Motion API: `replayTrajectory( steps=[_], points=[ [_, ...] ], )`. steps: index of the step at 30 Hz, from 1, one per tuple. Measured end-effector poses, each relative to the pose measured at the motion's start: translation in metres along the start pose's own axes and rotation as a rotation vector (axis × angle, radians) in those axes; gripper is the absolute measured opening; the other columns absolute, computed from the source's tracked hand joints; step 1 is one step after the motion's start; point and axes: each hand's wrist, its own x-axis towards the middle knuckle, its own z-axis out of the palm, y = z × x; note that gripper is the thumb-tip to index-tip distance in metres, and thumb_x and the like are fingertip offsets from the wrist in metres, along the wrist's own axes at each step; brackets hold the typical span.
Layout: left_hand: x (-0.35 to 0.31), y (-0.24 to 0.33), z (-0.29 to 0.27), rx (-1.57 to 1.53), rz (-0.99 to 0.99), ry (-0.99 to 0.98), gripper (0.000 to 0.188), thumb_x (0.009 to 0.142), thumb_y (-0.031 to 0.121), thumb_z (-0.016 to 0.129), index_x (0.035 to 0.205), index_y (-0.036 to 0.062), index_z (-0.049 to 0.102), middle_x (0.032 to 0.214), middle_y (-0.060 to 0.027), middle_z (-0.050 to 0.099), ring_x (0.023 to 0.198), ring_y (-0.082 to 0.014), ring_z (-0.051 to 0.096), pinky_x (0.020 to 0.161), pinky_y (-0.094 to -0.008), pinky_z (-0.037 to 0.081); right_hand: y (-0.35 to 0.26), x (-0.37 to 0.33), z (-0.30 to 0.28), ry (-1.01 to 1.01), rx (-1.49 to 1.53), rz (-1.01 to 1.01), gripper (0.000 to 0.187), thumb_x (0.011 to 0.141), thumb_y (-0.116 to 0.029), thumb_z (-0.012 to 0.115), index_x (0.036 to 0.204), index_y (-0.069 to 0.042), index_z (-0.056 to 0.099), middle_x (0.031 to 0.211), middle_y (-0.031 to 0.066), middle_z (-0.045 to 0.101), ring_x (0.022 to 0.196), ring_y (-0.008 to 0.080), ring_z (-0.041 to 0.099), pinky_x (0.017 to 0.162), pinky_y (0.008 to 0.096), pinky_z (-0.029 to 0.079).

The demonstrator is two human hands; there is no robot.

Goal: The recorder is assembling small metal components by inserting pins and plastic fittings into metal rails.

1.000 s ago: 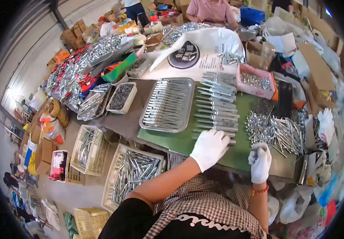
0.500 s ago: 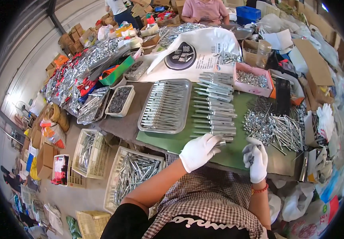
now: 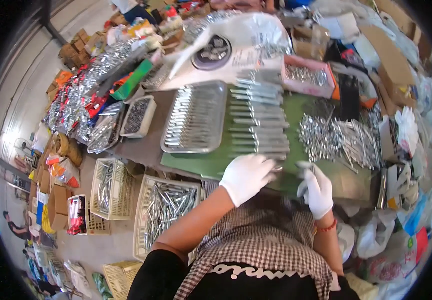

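My left hand [image 3: 248, 177], in a white glove, is closed around a silvery metal rod [image 3: 277, 169]; only its end shows past my fingers. Just beyond that hand, several similar rods [image 3: 261, 122] with thin left ends lie in a column on the green mat [image 3: 191, 167]. My right hand [image 3: 318, 192], gloved too, has its fingers drawn together near the mat's front edge; what they grip is too small and blurred to name. Farther right sit a heap of small shiny metal parts [image 3: 316, 135] and a pile of long thin pins [image 3: 358, 145].
A metal tray [image 3: 191, 149] of lined-up rods stands left of the column. A pink box [image 3: 330, 90] of small parts lies behind the heap. Below the table's left side are cream crates [image 3: 141, 220] of metal rods. A white sack [image 3: 246, 37] covers the table's back.
The whole view has shifted, so the table sits higher and farther left in it. Both hands stay near the mat's front edge, my left still with the rod.
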Motion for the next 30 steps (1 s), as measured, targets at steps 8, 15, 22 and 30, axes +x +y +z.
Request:
replayTrajectory(
  steps=[8, 15, 22, 30],
  points=[
    [0.012, 0.022, -0.009, 0.0, 0.248, 0.074, 0.021, 0.076, 0.019, 0.073, 0.093, 0.0072, 0.07, 0.091, -0.0051, 0.066, 0.079, -0.0255, 0.064, 0.068, -0.0385, 0.05, 0.001, 0.003, -0.009, -0.079, 0.034, 0.013, 0.031, 0.103, -0.025, 0.05, 0.107, 0.0, 0.067, 0.059, -0.0014, 0.055, 0.048, 0.0053, 0.05, 0.047, 0.0225, 0.039],
    [0.012, 0.036, -0.003, -0.143, 0.122, 0.024, 0.028, 0.08, 0.015, 0.071, 0.108, 0.0119, 0.07, 0.08, -0.0079, 0.063, 0.074, -0.0285, 0.062, 0.066, -0.0373, 0.05, 0.01, -0.007, -0.022, -0.009, -0.329, -0.098, 0.022, 0.098, -0.02, 0.058, 0.103, -0.001, 0.068, 0.069, -0.0006, 0.06, 0.052, 0.004, 0.049, 0.048, 0.0226, 0.039],
    [0.011, 0.04, 0.001, -0.12, 0.091, 0.024, 0.033, 0.082, 0.013, 0.068, 0.115, 0.0186, 0.068, 0.076, -0.0074, 0.06, 0.067, -0.028, 0.062, 0.059, -0.038, 0.05, 0.011, -0.003, -0.022, -0.028, -0.395, -0.163, 0.016, 0.094, -0.015, 0.064, 0.1, -0.001, 0.067, 0.074, 0.0036, 0.065, 0.058, 0.0089, 0.055, 0.054, 0.0252, 0.044],
    [0.016, 0.049, 0.011, 0.081, -0.019, -0.151, 0.021, 0.09, 0.018, 0.059, 0.109, 0.0203, 0.066, 0.081, -0.0093, 0.056, 0.064, -0.0304, 0.061, 0.057, -0.0405, 0.05, 0.003, 0.049, -0.052, 0.342, -0.954, -0.466, 0.013, 0.09, -0.02, 0.064, 0.097, -0.012, 0.069, 0.091, 0.012, 0.065, 0.085, 0.0335, 0.065, 0.075, 0.0447, 0.052]
  ],
)
